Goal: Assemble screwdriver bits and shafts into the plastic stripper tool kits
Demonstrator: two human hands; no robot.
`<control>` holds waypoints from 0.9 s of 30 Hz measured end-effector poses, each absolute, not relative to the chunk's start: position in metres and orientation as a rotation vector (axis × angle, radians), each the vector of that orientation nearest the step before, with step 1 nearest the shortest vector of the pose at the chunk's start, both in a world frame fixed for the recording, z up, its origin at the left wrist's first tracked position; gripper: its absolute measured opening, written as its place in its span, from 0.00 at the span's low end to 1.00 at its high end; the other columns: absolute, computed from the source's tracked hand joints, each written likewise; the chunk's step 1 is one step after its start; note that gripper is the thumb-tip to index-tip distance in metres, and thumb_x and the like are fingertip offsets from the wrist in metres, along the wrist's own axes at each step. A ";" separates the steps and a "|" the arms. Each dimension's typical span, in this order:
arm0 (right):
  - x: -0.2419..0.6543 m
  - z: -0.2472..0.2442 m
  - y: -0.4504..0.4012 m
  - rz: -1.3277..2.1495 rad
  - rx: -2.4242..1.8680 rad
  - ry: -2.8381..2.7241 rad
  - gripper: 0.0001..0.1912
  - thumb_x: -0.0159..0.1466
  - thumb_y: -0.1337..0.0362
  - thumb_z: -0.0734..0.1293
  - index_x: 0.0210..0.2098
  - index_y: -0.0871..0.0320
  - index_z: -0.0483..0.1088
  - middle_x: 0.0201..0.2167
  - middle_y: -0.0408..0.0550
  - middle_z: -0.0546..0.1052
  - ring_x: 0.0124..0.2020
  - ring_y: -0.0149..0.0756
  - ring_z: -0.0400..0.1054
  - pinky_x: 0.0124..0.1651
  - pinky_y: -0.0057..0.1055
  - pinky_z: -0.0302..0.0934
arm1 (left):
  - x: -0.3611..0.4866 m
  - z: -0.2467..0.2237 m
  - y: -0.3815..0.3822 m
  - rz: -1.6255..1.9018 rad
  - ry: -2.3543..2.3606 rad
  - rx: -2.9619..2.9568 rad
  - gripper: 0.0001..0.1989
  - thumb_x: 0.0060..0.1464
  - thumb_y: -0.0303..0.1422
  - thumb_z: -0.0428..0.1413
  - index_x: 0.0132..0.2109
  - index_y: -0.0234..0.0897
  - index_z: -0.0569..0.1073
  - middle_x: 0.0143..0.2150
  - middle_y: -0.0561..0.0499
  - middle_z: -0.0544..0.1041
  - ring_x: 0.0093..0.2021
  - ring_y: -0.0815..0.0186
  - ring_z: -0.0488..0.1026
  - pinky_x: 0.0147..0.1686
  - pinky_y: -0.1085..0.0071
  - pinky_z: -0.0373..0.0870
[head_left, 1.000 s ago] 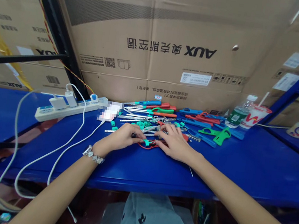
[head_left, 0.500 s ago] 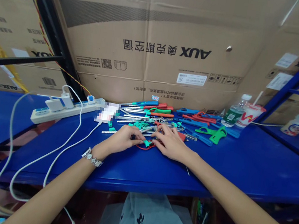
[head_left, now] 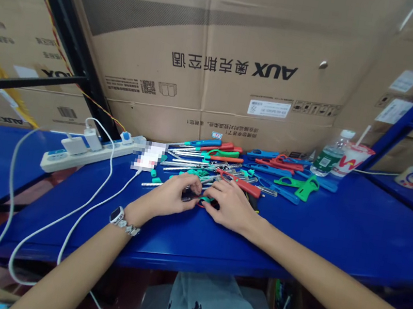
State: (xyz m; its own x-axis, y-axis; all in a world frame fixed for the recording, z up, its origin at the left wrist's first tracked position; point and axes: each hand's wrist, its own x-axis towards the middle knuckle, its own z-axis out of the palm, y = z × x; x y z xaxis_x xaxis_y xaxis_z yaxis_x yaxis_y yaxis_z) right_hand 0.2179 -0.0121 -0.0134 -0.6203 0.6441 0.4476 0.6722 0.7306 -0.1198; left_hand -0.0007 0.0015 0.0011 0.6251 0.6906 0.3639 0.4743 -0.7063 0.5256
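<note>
My left hand (head_left: 176,194) is closed just above the table, thumb and fingers pinched at a dark thin part that I cannot make out. My right hand (head_left: 230,204) meets it, with its fingertips closed round a small green plastic piece (head_left: 205,199). A thin red wire shows below these fingertips. Just behind my right hand lies a red lighter handle (head_left: 250,187). Long-necked lighters (head_left: 226,153) with metal tubes and red, green and blue handles are heaped behind both hands, among more small green pieces (head_left: 153,173).
To the left are a white power strip (head_left: 85,153) with cables and a phone (head_left: 150,156). Blue and green handle shells (head_left: 307,187) lie on the right, near a water bottle (head_left: 325,160) and a cup (head_left: 352,159). A cardboard box (head_left: 229,33) stands behind.
The green piece has gone from my left fingertips to my right ones, and the hands have come closer together. The red lighter handle behind my right hand shows more fully. The view has shifted slightly.
</note>
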 end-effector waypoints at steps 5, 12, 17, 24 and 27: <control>0.219 -0.016 -0.012 -0.046 -1.067 -2.426 0.05 0.66 0.68 0.67 0.39 0.59 0.77 0.38 0.50 0.78 0.43 0.41 0.71 0.48 0.38 0.59 | -0.008 -0.001 -0.007 0.604 0.866 2.689 0.05 0.61 0.32 0.60 0.43 0.40 0.80 0.44 0.48 0.72 0.45 0.60 0.73 0.47 0.62 0.72; 0.223 -0.010 -0.016 -0.087 -1.145 -2.476 0.08 0.66 0.67 0.66 0.40 0.59 0.78 0.38 0.50 0.78 0.44 0.42 0.72 0.49 0.39 0.60 | -0.003 -0.008 -0.004 0.602 0.844 2.830 0.09 0.68 0.31 0.52 0.46 0.37 0.78 0.44 0.46 0.73 0.44 0.60 0.72 0.45 0.63 0.72; 0.223 -0.010 -0.017 -0.151 -1.141 -2.493 0.09 0.67 0.66 0.66 0.43 0.58 0.77 0.39 0.51 0.78 0.45 0.43 0.71 0.50 0.40 0.59 | 0.001 -0.007 -0.005 0.592 0.790 2.961 0.12 0.70 0.33 0.51 0.43 0.36 0.79 0.41 0.46 0.73 0.41 0.61 0.71 0.42 0.63 0.70; 0.215 -0.001 -0.017 -0.326 -1.184 -2.575 0.07 0.68 0.63 0.67 0.38 0.59 0.77 0.40 0.52 0.79 0.46 0.46 0.69 0.48 0.42 0.56 | 0.002 -0.006 -0.004 0.612 0.758 2.960 0.14 0.70 0.31 0.49 0.41 0.35 0.79 0.39 0.46 0.73 0.40 0.61 0.70 0.40 0.64 0.69; 0.212 0.002 -0.017 -0.365 -1.205 -2.582 0.07 0.68 0.67 0.66 0.37 0.60 0.77 0.39 0.53 0.79 0.45 0.45 0.69 0.49 0.42 0.55 | 0.003 -0.006 -0.005 0.619 0.796 2.929 0.14 0.70 0.31 0.50 0.39 0.35 0.79 0.39 0.46 0.73 0.40 0.60 0.70 0.40 0.64 0.70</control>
